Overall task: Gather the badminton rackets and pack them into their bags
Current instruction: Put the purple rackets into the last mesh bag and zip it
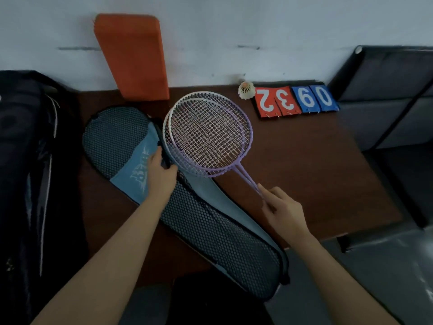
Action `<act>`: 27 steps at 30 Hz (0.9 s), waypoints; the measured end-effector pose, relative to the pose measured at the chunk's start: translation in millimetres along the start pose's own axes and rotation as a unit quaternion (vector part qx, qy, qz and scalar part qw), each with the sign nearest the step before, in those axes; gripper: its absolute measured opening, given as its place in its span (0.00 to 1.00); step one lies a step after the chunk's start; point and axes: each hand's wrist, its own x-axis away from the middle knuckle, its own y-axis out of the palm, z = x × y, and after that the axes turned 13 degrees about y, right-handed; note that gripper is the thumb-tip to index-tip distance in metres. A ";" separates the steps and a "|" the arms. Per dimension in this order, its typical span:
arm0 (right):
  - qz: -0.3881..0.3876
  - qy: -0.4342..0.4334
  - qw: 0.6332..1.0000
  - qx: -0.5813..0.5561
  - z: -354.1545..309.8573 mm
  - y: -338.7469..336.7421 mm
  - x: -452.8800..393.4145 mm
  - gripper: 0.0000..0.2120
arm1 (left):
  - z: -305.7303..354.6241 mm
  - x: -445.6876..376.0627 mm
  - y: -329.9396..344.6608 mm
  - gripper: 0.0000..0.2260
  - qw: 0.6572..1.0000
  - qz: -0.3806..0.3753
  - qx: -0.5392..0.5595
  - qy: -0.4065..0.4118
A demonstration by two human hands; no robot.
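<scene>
Two purple-and-white badminton rackets (207,134) are stacked head on head, raised over the brown table (316,179). My right hand (282,211) grips their thin shafts near the handles, which are hidden under the hand. A blue racket bag with black mesh panels (210,221) lies diagonally across the table beneath them. My left hand (161,174) pinches the bag's black zipper edge beside the racket heads, lifting the opening.
An orange foam block (132,58) leans on the white wall behind. A shuttlecock (246,89) and a flip scoreboard (296,100) sit at the table's back right. A large black sports bag (25,172) stands at the left. Dark seats (384,95) are at the right.
</scene>
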 end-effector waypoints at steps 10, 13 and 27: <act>-0.088 -0.011 0.996 -0.016 -14.8 16.3 30.4 0.20 | 1.2 7.2 -0.6 0.29 0.993 -0.081 -0.051 0.066; -0.131 -0.038 0.990 -0.019 -11.7 15.4 29.9 0.19 | 4.8 4.2 -8.4 0.28 0.990 -0.101 -0.074 0.067; -0.180 -0.049 0.979 -0.078 -42.4 48.0 16.2 0.19 | 18.9 39.7 -8.9 0.27 0.987 -0.126 -0.061 0.077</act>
